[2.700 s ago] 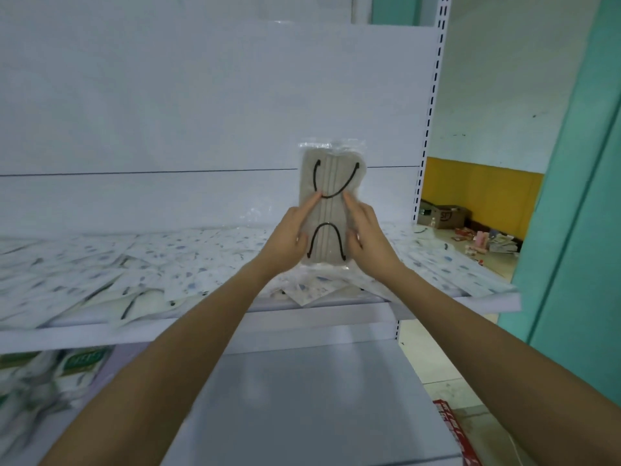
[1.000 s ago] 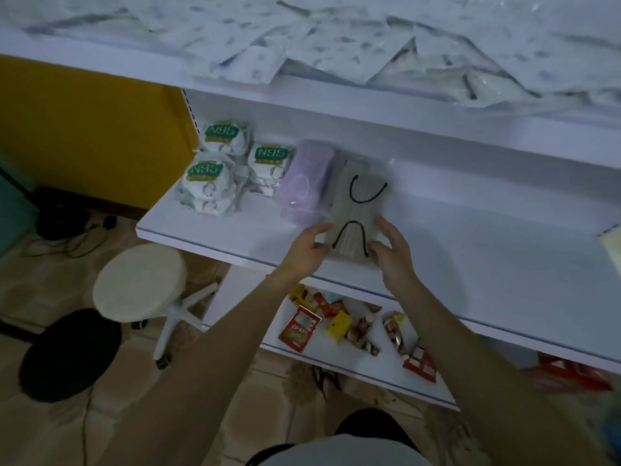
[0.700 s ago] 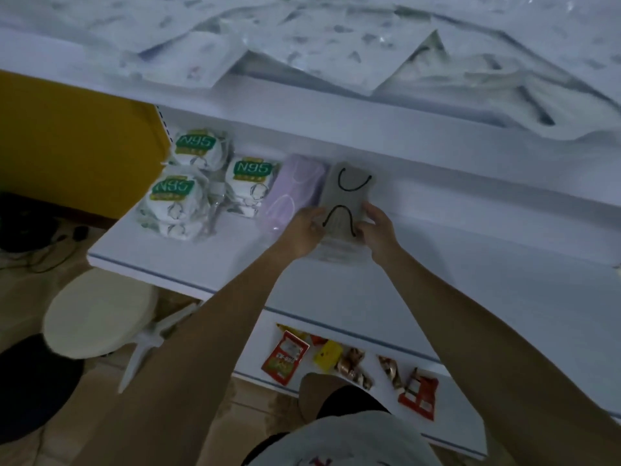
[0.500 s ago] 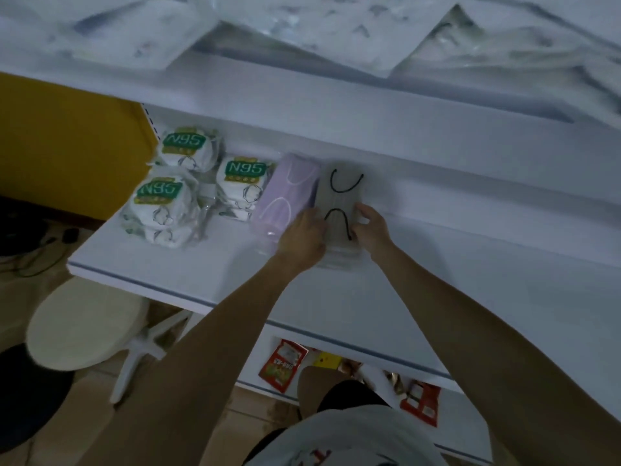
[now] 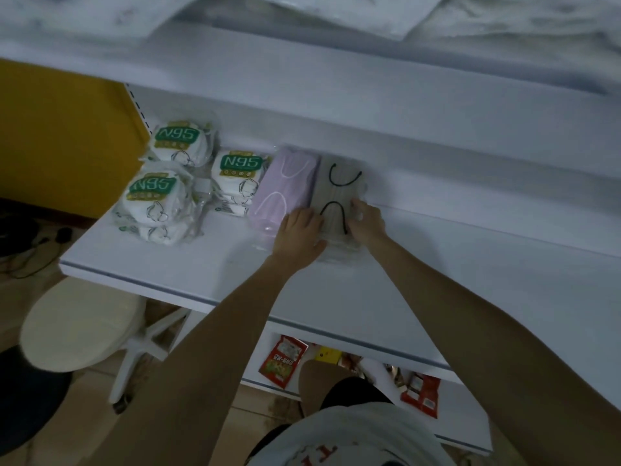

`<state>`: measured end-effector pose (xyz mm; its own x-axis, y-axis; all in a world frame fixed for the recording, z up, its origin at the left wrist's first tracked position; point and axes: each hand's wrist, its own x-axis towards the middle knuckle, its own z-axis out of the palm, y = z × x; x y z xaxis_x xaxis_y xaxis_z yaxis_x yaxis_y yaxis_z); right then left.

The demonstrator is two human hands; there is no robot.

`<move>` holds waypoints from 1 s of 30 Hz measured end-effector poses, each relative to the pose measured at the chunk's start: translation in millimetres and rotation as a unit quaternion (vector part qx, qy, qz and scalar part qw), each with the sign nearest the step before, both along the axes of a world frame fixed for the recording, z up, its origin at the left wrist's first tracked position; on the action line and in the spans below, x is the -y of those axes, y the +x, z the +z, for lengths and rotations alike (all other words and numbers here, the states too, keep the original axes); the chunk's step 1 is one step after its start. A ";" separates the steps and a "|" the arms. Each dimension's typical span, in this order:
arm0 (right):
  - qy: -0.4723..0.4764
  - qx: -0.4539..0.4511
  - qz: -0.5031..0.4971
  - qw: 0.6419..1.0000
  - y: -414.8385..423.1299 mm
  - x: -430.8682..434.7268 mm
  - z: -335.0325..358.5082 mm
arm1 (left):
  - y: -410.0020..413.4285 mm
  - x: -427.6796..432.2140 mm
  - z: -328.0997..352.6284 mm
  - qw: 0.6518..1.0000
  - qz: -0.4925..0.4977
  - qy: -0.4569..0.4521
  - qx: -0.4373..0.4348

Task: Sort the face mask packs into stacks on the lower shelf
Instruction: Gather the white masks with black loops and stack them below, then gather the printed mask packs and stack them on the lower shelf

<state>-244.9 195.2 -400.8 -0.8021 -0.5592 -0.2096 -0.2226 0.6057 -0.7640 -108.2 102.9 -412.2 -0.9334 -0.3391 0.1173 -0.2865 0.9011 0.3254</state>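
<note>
Where green "N95" marks the white packs [image 5: 158,203], left hand [image 5: 299,235] and right hand [image 5: 368,223], fingers [image 5: 358,205] pinching the grey pack [image 5: 337,196].

Our left hand [image 5: 299,235] and right hand [image 5: 368,225] grip the grey mask pack [image 5: 339,193] on the lower shelf [image 5: 470,280], just beside the purple pack [image 5: 285,186].

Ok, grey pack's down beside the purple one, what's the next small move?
Probably release it and draw both hands back. The grey pack lies on the lower shelf beside the purple pack, while the left hand and right hand grip its near edge; loose packs wait on the upper shelf.
</note>
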 end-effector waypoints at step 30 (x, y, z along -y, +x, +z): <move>-0.047 -0.186 0.437 0.879 327.1 -42.1 76.6 | 372.8 -37.4 80.7 0.991 0.133 -0.008 -0.032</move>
<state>82.1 237.3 -324.2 -0.0600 -0.9966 0.0568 -0.8163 0.0163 -0.5774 264.6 140.3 -331.4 -0.8015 -0.5703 0.1799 -0.4944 0.8012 0.3373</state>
